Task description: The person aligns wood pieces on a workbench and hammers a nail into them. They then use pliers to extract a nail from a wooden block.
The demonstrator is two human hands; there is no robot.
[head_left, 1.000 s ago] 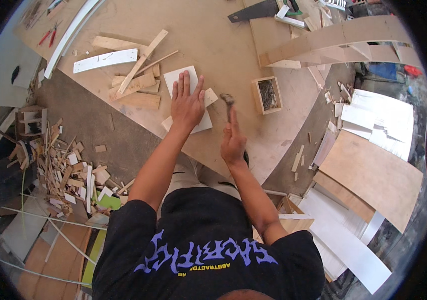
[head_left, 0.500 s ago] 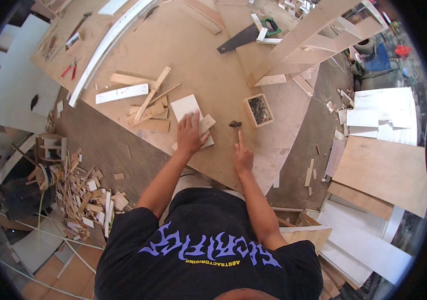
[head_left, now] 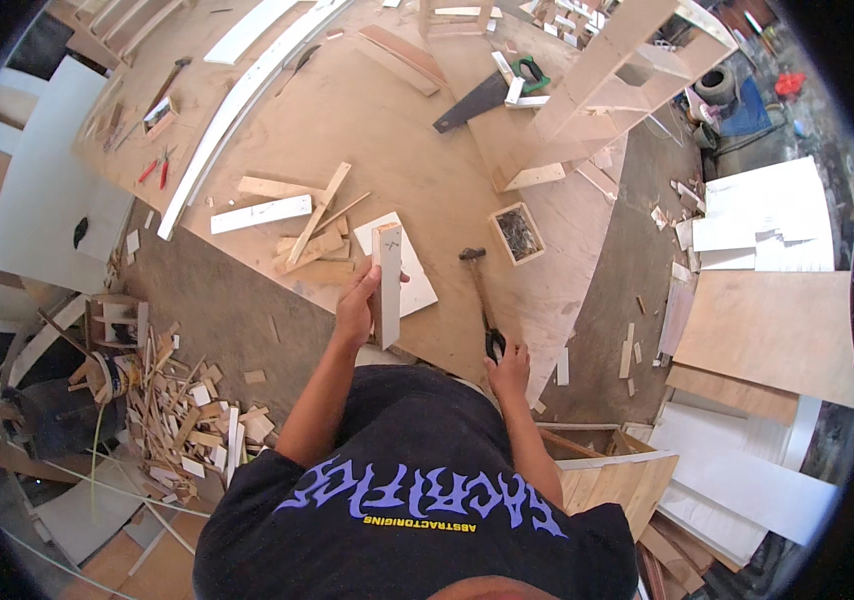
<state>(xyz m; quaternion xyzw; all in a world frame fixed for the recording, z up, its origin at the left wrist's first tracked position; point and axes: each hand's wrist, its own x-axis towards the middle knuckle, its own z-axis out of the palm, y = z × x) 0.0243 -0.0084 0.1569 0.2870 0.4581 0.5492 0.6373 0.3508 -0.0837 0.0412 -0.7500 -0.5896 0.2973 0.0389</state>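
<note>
Bench [head_left: 462, 180], pale brown, fills the middle of the view. Person in black shirt [head_left: 397, 470] stands at its near edge, both forearms reaching over. Wood frame [head_left: 587, 95] stands on the bench's far right part. Plywood sheet [head_left: 767, 325] lies off to the right, white sheets beyond and below it. Scrap heap [head_left: 192, 425] spreads on the floor, left.

Long white strip [head_left: 230, 110], slightly curved, lies on the left part of the bench. Loose pile of sticks [head_left: 320, 215] nearer, some crossing others. Saw [head_left: 472, 105], dark blade and green handle, lies on the far side, short white pieces by its handle.

White board [head_left: 419, 284] lies flat on the bench, just right of the sticks. Hammer [head_left: 483, 295] lies right of the board, head pointing away from the person, black grip toward the right hand [head_left: 510, 370]. That hand is at the grip's end; whether its fingers close on it cannot be told.

Left hand [head_left: 354, 308] grasps a white block [head_left: 387, 292], fingers wrapping behind it. Block overlaps the white board in view; contact between them unclear.

Small box [head_left: 497, 238] of dark bits sits beyond the hammer, to the right. Red-handled pliers [head_left: 155, 170] lie at the bench's left edge.
</note>
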